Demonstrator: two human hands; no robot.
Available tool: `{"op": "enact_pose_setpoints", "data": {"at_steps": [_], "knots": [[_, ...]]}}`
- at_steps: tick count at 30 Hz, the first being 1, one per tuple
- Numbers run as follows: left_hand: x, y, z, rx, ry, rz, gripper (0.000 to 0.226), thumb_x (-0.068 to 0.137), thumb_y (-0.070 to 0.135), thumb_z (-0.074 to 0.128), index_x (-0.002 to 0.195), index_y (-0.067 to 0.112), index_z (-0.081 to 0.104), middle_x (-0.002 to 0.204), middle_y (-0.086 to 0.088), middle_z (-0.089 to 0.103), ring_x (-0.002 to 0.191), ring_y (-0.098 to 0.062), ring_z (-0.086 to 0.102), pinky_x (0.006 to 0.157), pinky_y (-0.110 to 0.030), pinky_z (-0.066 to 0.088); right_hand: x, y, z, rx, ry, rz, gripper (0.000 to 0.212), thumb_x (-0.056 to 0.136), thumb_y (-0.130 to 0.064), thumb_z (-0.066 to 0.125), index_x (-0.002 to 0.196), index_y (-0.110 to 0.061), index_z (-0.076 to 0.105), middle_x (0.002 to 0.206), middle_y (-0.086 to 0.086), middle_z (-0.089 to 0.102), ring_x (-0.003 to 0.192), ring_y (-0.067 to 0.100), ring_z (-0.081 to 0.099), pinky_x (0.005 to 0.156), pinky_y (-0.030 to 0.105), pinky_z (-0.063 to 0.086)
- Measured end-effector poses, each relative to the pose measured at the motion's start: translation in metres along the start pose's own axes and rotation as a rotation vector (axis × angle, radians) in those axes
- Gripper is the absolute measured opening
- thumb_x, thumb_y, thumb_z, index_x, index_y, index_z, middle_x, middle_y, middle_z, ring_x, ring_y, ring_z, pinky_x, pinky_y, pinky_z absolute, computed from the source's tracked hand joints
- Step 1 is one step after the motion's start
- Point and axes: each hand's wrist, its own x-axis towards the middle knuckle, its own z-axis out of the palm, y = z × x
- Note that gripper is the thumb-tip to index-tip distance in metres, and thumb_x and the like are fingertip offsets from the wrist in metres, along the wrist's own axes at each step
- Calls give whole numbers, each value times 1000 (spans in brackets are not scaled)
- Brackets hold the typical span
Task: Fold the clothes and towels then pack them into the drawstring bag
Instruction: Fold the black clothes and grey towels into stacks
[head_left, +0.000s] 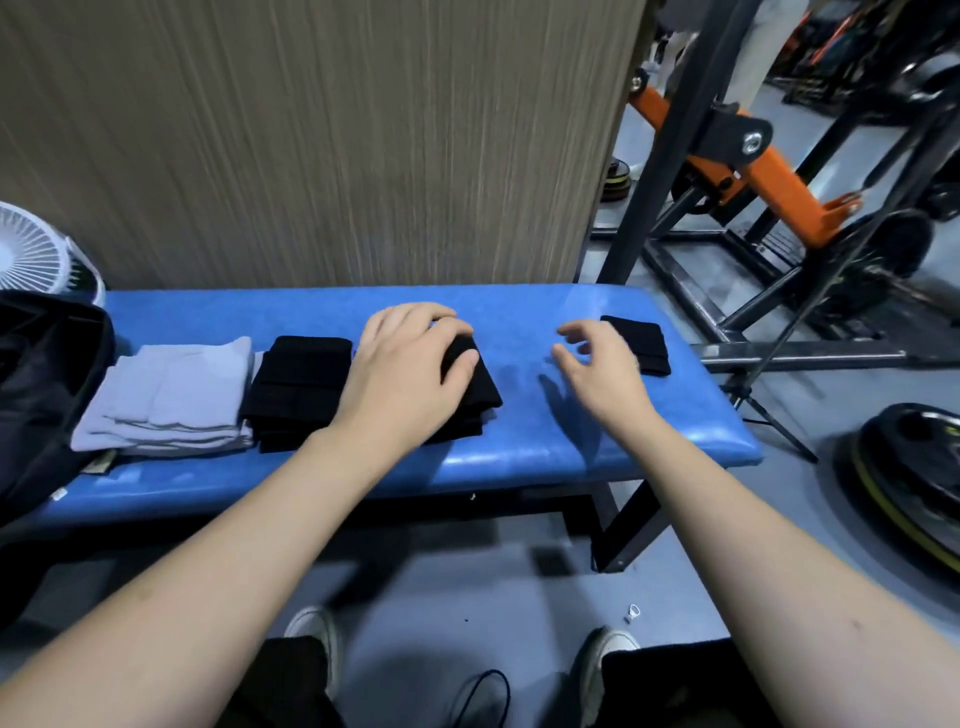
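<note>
On the blue tabotop: see lines below.

On the blue tabletop (545, 452): four folded cloth items lie in a row, with a dark bag at the far left end.
Left hand (410, 364): lies palm down on a folded black cloth (475, 387) near the middle of the tabletop, fingers curved over its far edge and thumb on its top; whether it grips or only presses I cannot tell for sure, but the fingers wrap the cloth.
Right hand (597, 364): hangs just above the blue surface, fingers loosely curled and spread, holding nothing.
Small black cloth (641, 345): folded flat, just beyond and to the right of the right hand, partly hidden by its fingers, close to the right end of the tabletop.
Black stack (301, 387): folded pile just left of the left hand, touching its wrist side.
Grey towel (171, 400): folded, touching the black stack on its left.
Bag (47, 395): dark, at the left end, its edge meeting the grey towel.
Open room: bare blue surface between the two hands and along the near edge.
Edges: the right end of the tabletop drops off just past the small black cloth; a wood-grain wall (311, 145) stands close behind the far edge.
Around: a white fan (36, 254) behind the bag, a gym frame (727, 171) and weight plates (914, 467) on the floor to the right.
</note>
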Motion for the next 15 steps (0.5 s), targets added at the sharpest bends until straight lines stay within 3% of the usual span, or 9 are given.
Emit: {"op": "enact_pose_setpoints", "data": {"at_steps": [5,8,11,15], "knots": [[22,48,30,-91,-28,39,24,98,32,50,117,26,63,117,9,59,112,-17,49,100,-30,27,5,61,-40,-180,215,286,36,88,-33,65,120,-20,58,124,9,59,120,34,50,101,46,39],[33,74,55,-142,-87,31,24,98,28,49,119,26,61,120,9,58,111,-17,50,97,-32,30,7,81,-53,-167,225,408,50,86,-46,67,126,-20,54,128,10,57,124,35,45,103,49,34],[42,96,80,-272,-175,-15,26,98,22,49,122,23,59,124,7,56,110,-17,51,98,-35,37,12,88,-53,-137,197,415,58,82,-54,69,127,-23,52,119,3,63,122,32,45,103,48,32],[55,113,113,-445,-297,-163,35,97,21,50,132,22,51,134,3,47,119,-20,52,97,-41,45,16,81,-44,-117,200,382,51,80,-41,74,122,-24,51,100,-3,67,115,29,48,98,44,32]]}}
